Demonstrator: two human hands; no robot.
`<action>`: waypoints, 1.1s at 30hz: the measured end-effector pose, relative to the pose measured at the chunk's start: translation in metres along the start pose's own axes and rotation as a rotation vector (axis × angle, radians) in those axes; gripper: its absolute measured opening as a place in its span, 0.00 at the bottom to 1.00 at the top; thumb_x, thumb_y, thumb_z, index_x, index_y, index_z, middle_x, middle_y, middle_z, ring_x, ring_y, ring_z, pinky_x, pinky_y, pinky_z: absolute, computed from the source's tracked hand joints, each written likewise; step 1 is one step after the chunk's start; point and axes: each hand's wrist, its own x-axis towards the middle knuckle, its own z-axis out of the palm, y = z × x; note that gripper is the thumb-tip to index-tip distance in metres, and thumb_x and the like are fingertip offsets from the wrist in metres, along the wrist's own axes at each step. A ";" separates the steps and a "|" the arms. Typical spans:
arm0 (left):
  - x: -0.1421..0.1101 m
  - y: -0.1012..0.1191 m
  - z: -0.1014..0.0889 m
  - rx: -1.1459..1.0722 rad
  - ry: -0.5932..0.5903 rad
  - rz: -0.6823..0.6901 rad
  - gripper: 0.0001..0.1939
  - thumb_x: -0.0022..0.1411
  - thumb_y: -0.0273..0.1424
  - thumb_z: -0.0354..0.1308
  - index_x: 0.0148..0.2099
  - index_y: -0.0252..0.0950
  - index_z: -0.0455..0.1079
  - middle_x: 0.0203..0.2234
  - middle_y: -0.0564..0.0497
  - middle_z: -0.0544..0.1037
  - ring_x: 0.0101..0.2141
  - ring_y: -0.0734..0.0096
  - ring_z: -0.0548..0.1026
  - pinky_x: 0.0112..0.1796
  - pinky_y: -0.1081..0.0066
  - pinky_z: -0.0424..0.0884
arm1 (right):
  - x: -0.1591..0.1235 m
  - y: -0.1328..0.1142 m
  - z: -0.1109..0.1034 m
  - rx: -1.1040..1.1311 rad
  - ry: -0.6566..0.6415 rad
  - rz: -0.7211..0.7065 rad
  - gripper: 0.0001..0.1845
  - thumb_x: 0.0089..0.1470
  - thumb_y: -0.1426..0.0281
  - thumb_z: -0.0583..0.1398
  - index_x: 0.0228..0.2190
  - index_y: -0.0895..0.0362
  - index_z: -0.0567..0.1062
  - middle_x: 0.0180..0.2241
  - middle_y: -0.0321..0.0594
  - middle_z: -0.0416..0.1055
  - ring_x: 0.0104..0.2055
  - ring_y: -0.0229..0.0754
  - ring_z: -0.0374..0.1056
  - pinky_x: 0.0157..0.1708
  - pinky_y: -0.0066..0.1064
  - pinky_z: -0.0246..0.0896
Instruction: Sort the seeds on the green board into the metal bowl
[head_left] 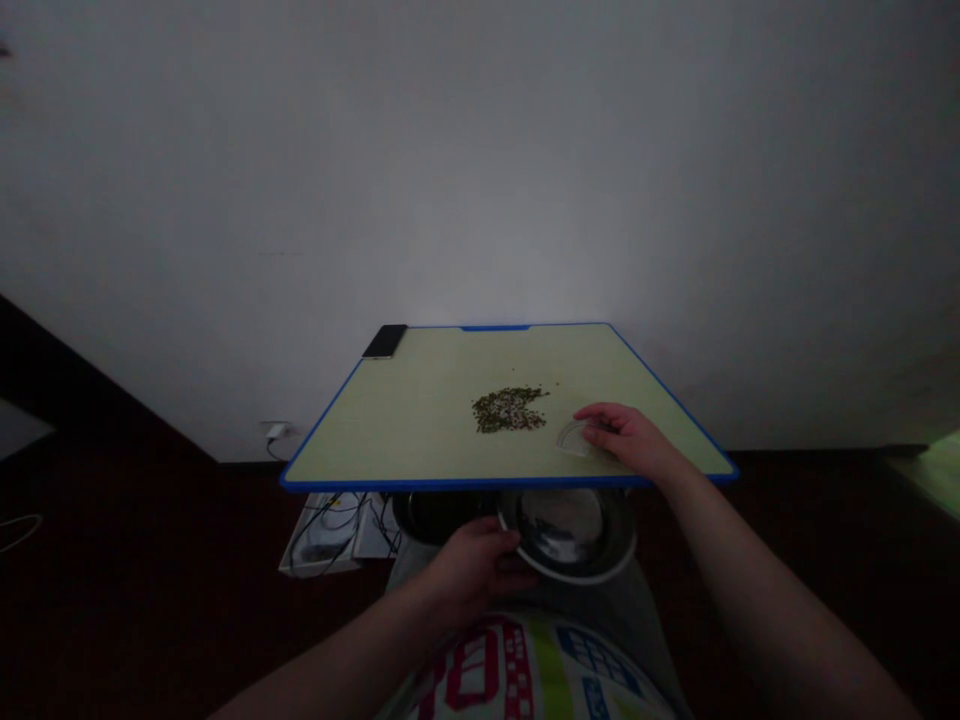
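Note:
My right hand point(619, 437) is closed on a clear protractor point(571, 438), held against the pale tabletop on the right. To its left lies a loose spread of small green and pinkish beans or grains point(510, 409), with a few strays behind it. My left hand point(480, 568) grips the rim of a shiny metal bowl point(568, 527) just below the table's front edge, above my lap. The bowl's inside faces up, and the table edge hides its far side. A second, darker metal bowl point(439, 515) sits left of it, partly under the table.
The table point(360, 430) has a blue rim. A black phone point(385, 341) lies at its back left corner. A bare wall point(495, 180) rises behind. Under the table's left side is a white box point(322, 535) with cables; a plug point(277, 431) sits in the wall.

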 end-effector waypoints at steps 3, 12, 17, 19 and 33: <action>-0.024 0.000 -0.003 -0.027 0.000 0.006 0.07 0.56 0.23 0.60 0.40 0.31 0.71 0.34 0.41 0.82 0.34 0.60 0.81 0.39 0.61 0.76 | 0.000 0.000 0.000 0.006 0.011 0.005 0.23 0.46 0.57 0.64 0.41 0.58 0.75 0.26 0.36 0.68 0.26 0.36 0.61 0.24 0.28 0.54; -0.039 -0.019 -0.012 -0.082 -0.113 0.105 0.15 0.50 0.30 0.69 0.40 0.30 0.75 0.36 0.40 0.84 0.37 0.57 0.81 0.44 0.59 0.75 | 0.003 0.003 -0.001 0.080 -0.002 0.051 0.23 0.46 0.57 0.64 0.42 0.57 0.74 0.28 0.37 0.70 0.25 0.35 0.60 0.23 0.27 0.52; -0.038 -0.018 -0.010 -0.078 -0.133 0.117 0.15 0.48 0.33 0.71 0.38 0.32 0.77 0.33 0.44 0.84 0.34 0.61 0.82 0.44 0.60 0.75 | 0.025 0.000 -0.010 -0.034 -0.064 0.030 0.22 0.46 0.58 0.63 0.42 0.57 0.74 0.26 0.35 0.68 0.23 0.34 0.58 0.22 0.27 0.50; -0.038 -0.018 -0.010 -0.074 -0.136 0.116 0.15 0.47 0.33 0.71 0.37 0.33 0.78 0.33 0.45 0.84 0.33 0.62 0.81 0.44 0.61 0.75 | 0.040 -0.004 -0.015 -0.107 -0.102 0.000 0.21 0.47 0.58 0.62 0.40 0.58 0.74 0.24 0.33 0.65 0.22 0.33 0.56 0.22 0.27 0.49; -0.037 -0.025 -0.014 -0.053 -0.131 0.140 0.15 0.49 0.35 0.70 0.40 0.35 0.78 0.36 0.44 0.84 0.42 0.56 0.80 0.49 0.58 0.72 | 0.059 0.015 -0.006 -0.144 0.021 -0.131 0.13 0.49 0.64 0.58 0.37 0.56 0.70 0.25 0.32 0.65 0.23 0.35 0.57 0.24 0.27 0.53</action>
